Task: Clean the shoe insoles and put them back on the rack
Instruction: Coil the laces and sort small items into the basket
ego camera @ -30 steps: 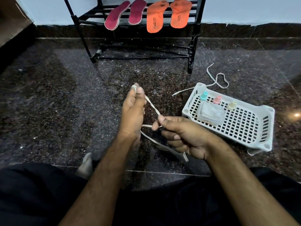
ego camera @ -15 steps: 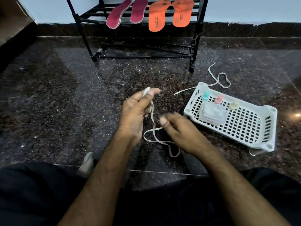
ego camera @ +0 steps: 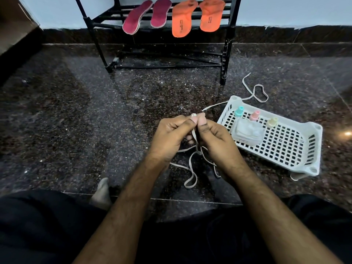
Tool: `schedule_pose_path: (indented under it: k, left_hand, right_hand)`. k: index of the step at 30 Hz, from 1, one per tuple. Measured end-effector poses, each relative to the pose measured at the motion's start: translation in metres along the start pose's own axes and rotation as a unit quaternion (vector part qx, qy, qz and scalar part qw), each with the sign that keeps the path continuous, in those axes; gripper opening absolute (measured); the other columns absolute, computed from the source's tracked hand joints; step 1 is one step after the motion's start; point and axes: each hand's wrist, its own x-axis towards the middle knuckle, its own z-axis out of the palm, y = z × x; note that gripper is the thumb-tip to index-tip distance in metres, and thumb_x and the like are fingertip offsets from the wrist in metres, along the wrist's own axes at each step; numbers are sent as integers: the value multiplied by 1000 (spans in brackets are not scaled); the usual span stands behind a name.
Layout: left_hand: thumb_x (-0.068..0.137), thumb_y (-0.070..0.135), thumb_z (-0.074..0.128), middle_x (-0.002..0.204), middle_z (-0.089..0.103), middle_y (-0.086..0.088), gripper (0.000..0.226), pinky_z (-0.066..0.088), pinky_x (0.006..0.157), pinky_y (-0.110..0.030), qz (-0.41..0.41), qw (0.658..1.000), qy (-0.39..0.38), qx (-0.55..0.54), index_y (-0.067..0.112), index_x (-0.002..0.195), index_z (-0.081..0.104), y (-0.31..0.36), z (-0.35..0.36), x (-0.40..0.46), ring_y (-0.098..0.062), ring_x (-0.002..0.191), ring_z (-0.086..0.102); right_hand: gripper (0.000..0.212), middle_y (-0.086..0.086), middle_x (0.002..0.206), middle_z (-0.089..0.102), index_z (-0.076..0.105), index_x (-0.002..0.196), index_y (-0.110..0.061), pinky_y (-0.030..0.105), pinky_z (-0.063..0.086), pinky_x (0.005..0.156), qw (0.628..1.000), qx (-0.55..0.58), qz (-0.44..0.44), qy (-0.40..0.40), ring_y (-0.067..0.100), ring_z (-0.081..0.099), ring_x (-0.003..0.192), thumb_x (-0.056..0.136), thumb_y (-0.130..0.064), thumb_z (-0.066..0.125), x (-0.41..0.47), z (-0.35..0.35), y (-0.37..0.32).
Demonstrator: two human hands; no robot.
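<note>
Insoles, two maroon (ego camera: pixel 137 18) and two orange foam (ego camera: pixel 182 19), lie on black metal rack (ego camera: pixel 227 44), long axes front-to-back, heels overhanging toward camera; left hand (ego camera: pixel 169 136) and right hand (ego camera: pixel 215 138) together, pinching white flat shoelace (ego camera: pixel 191 168)

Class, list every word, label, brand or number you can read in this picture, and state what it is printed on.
No text can be read here.
Left orange insole: dark print along its middle, too small and blurred to read.
Right orange insole: similar dark print, also unreadable.
Clear packet in the white basket: a small label at its near edge, illegible.
</note>
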Motion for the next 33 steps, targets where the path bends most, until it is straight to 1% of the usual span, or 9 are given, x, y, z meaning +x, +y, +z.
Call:
schedule_pose_path:
  k: [2, 4, 8, 13, 16, 18, 21, 23, 33]
  left_hand:
    - [101, 16, 58, 70, 52, -29, 20, 52, 76, -30, 8, 1000, -2, -5, 9, 101, 78, 1, 0, 1, -27, 68, 60]
    - [100, 17, 59, 94, 63, -39, 24, 51, 97, -33, 11, 1000, -1, -25, 4, 113, 75, 6, 0, 0, -25, 92, 69]
    - [99, 22, 60, 111, 75, -12, 27, 45, 109, -40, 7, 998, -2, -55, 7, 116, 74, 24, 4, -4, -20, 112, 66]
    - [99, 18, 60, 107, 69, -24, 22, 57, 79, -31, 56, 997, 24, -52, 8, 110, 76, 50, 13, -22, -23, 91, 65]
    - [98, 31, 64, 93, 62, -16, 22, 51, 85, -59, 98, 994, 35, -31, 14, 102, 77, 71, 12, -31, -34, 87, 60]
    - [97, 36, 64, 86, 58, -23, 21, 47, 73, -70, 112, 992, 34, -44, 17, 97, 74, 95, 15, -35, -40, 76, 55]
    - [102, 26, 58, 77, 59, -11, 21, 46, 57, -32, 156, 987, 32, -39, 13, 94, 71, 147, 24, -42, -19, 61, 53]
    - [105, 18, 52, 82, 65, -10, 23, 48, 59, -22, 204, 979, 8, -14, 1, 98, 67, 184, 29, -42, -8, 66, 60]
    - [104, 16, 53, 84, 62, -11, 24, 47, 42, -23, 321, 943, -40, 73, -5, 110, 64, 375, 40, -44, -6, 51, 58]
  right_hand:
    - [39, 4, 69, 60, 67, 88, -10, 19, 38, 54, 1000, 22, 17, -14, 11, 48, 60, 104, -36, 42, -1, 2, -3]
    - [31, 4, 67, 54, 66, 91, -9, 19, 32, 53, 998, 46, 14, -31, 9, 40, 57, 103, -31, 48, -3, 2, -8]
    - [14, 4, 68, 49, 63, 89, -12, 12, 36, 54, 984, 164, 29, -57, 2, 42, 57, 99, -17, 55, -9, 1, -22]
    - [7, 9, 85, 58, 65, 97, -11, 21, 45, 70, 970, 235, 29, -50, 10, 52, 73, 93, -17, 65, -27, -2, -44]
    - [7, 1, 79, 61, 67, 95, -16, 17, 47, 62, 945, 319, 59, -43, 7, 52, 68, 89, -14, 63, -44, 2, -67]
    - [10, -1, 78, 60, 68, 95, -19, 19, 45, 59, 925, 374, 63, -36, 6, 50, 66, 88, -14, 63, -53, 8, -84]
    - [18, -3, 80, 58, 66, 98, -21, 22, 42, 60, 926, 372, 34, -45, 7, 48, 65, 86, -9, 63, -59, 18, -116]
    - [25, -3, 81, 56, 62, 109, -19, 24, 42, 63, 931, 358, -2, -66, 7, 48, 66, 86, -9, 63, -59, 22, -146]
    - [39, 3, 76, 60, 66, 122, -31, 26, 45, 58, 967, 153, -179, -98, 11, 52, 60, 100, -53, 42, -57, 12, -349]
